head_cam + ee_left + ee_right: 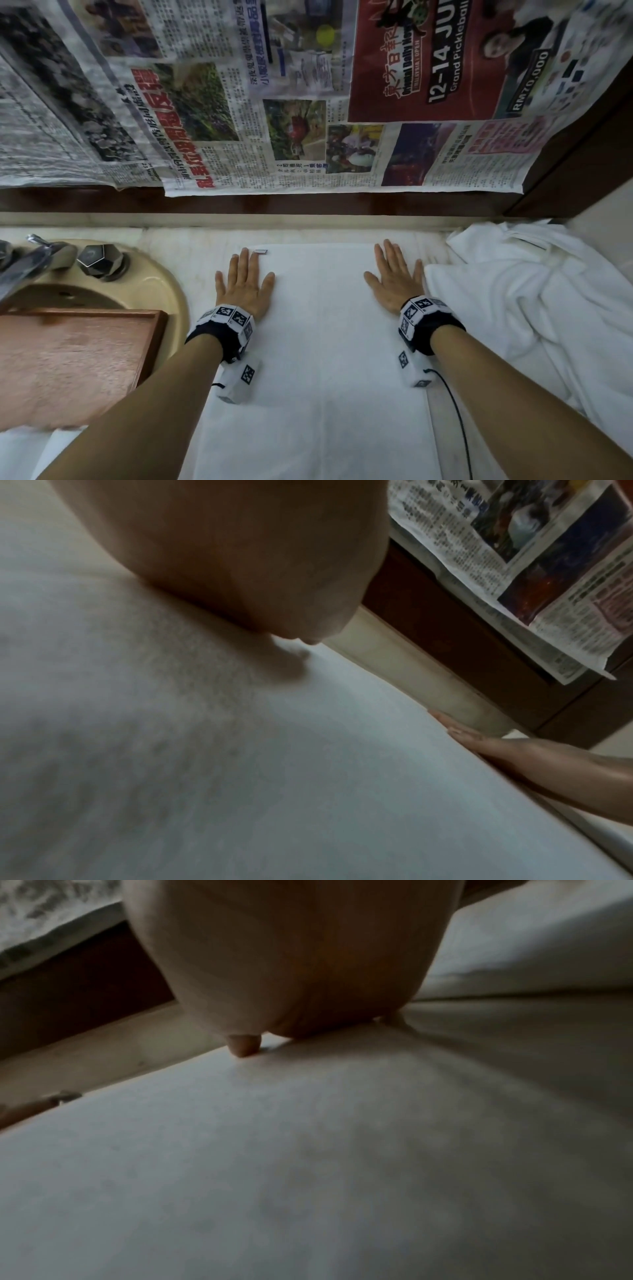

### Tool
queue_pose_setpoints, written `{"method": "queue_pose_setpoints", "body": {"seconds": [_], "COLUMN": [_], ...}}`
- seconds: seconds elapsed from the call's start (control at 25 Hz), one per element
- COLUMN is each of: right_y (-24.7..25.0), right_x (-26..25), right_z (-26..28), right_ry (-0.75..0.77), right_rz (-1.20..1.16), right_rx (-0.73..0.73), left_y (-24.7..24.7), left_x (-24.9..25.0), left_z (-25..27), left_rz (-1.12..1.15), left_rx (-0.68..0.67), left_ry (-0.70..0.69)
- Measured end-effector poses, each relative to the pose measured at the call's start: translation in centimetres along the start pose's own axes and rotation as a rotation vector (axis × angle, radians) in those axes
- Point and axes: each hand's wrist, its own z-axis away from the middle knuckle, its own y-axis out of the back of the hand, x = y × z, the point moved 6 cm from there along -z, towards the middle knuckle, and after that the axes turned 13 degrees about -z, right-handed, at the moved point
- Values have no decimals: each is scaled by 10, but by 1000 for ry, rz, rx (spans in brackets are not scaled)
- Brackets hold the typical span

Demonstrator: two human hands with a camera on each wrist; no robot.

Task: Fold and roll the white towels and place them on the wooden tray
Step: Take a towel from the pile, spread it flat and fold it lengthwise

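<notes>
We press both palms flat on a white towel (318,329) spread smooth along the bench (191,236). Our left hand (244,287) lies near the towel's far left corner, fingers straight and slightly spread, just beside a small tag (260,251) at the towel's edge. Our right hand (394,279) lies at the far right corner, fingers likewise straight and spread, holding nothing. From the left wrist view, the palm (240,561) bears down on the cloth (308,777), and the right hand's fingers (479,739) show across the towel near its far edge. From the right wrist view, one fingertip (244,1047) touches the towel's edge.

A heap of more white towels (531,291) sits crumpled to our right, touching the spread one. The wooden tray (75,356) rests to our left, over the basin (164,291), bare of towels. A tap (37,253) and a dark knob (99,260) stand behind it. Newspaper sheets (274,102) hang on the wall ahead.
</notes>
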Motion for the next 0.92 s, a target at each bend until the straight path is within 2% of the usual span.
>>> {"method": "queue_pose_setpoints", "body": {"seconds": [0.16, 0.24, 0.28, 0.36, 0.44, 0.48, 0.56, 0.64, 0.68, 0.72, 0.8, 0.84, 0.88, 0.92], "right_y": [10, 11, 2, -37, -71, -76, -65, -49, -53, -68, -111, -123, -124, -117], "right_x": [-6, -30, -48, -81, -82, -68, -23, 11, 7, -11, -49, -53, -43, -23], "right_z": [1, 18, 35, 77, 107, 110, 103, 108, 120, 137, 176, 188, 191, 186], "right_ry": [-55, 48, 153, 343, 375, 319, 117, -112, -116, -12, 241, 299, 284, 200], "right_rz": [87, 97, 104, 144, 181, 176, 101, 59, 69, 80, 95, 101, 80, 56], "right_rx": [-22, -19, -28, -90, -165, -181, -117, -10, 3, 2, -93, -135, -150, -121], "left_y": [9, 19, 19, -3, -35, -44, -46, -39, -38, -41, -66, -79, -88, -91], "left_x": [1, 8, 20, 58, 75, 63, 18, -22, -21, -1, 52, 63, 55, 33], "left_z": [-2, 6, 17, 54, 94, 102, 96, 93, 102, 117, 154, 172, 180, 178], "left_rz": [-40, -41, -46, -65, -99, -124, -115, -54, -34, -36, -41, -60, -89, -100], "left_rx": [-54, -21, 1, -18, -84, -81, -34, -10, -10, 14, 11, -15, -15, 2], "left_ry": [32, 30, -12, -222, -378, -376, -214, 44, 75, 4, -283, -383, -402, -329]}}
